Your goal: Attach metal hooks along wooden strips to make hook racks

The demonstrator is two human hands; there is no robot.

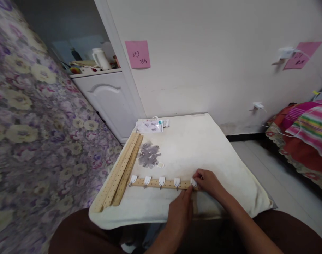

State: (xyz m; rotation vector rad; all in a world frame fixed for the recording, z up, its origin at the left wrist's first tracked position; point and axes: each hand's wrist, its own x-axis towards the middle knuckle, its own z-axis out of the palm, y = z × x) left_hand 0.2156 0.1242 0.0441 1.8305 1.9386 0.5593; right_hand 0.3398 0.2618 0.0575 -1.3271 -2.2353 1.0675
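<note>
A narrow perforated wooden strip lies across the near part of a white-covered table, carrying several white adhesive hooks. My right hand pinches the rightmost hook at the strip's right end. My left hand comes up from below with its fingertips pressed on the strip just left of that hook. Both hands have their fingers closed together.
Two longer perforated wooden strips lie at the table's left edge. A pile of loose hooks and a hook package sit behind. A flowered bedspread is left, a white cabinet behind, striped bedding right.
</note>
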